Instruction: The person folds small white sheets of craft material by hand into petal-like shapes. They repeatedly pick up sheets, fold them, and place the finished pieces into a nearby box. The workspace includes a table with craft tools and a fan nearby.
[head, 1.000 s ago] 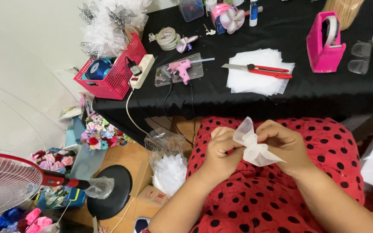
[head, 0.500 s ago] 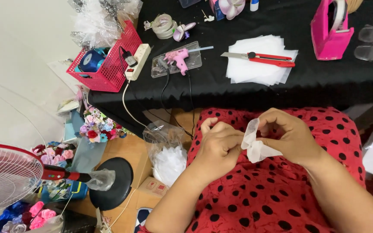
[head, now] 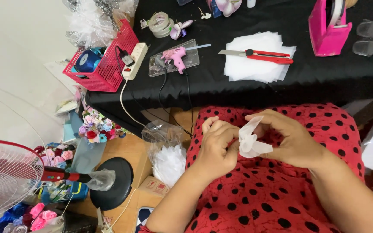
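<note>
Over my lap, covered in red cloth with black dots (head: 264, 194), both hands pinch a small folded piece of white sheer fabric (head: 250, 140). My left hand (head: 214, 146) grips its left side with curled fingers. My right hand (head: 290, 138) holds the top and right side between thumb and fingertips. The lower corner of the fabric sticks out below my right thumb.
A black-covered table (head: 324, 82) ahead carries a stack of white fabric squares (head: 257, 58) with a red cutter (head: 262, 55) on it, a pink glue gun (head: 175, 57), a pink tape dispenser (head: 327, 28) and a red basket (head: 104, 64). A fan (head: 5, 172) and a clear bag of white pieces (head: 167, 157) stand on the floor at left.
The fabric piece has been folded narrower and turned upright between my hands. My view has shifted slightly, so the table sits higher in frame.
</note>
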